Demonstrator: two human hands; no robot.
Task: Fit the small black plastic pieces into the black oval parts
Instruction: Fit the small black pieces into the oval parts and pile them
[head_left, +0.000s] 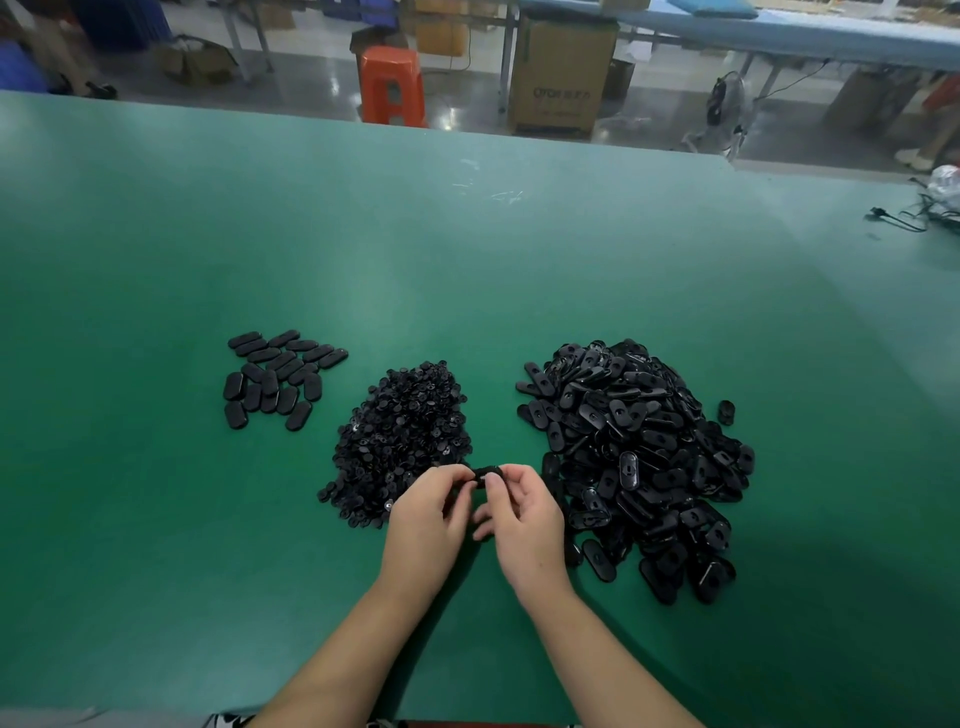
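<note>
From the head view, my left hand (426, 512) and right hand (522, 512) each pinch an end of one black oval part (485, 474), held above the green tabletop (156, 260) between the small-piece heap (400, 426) and the oval pile (639, 457). Its smooth, hard plastic looks light and stiff, so a fingertip grip at the rounded ends suits. Flat ovals (278, 376) lie far left.

Fingers mostly hide the pinched oval part (485, 474).

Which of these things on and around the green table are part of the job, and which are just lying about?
Part of the job:
left hand
right hand
held black part
pile of small pieces
pile of oval parts
flat-laid ovals

Lying about:
black cable
orange stool
cardboard box
</note>
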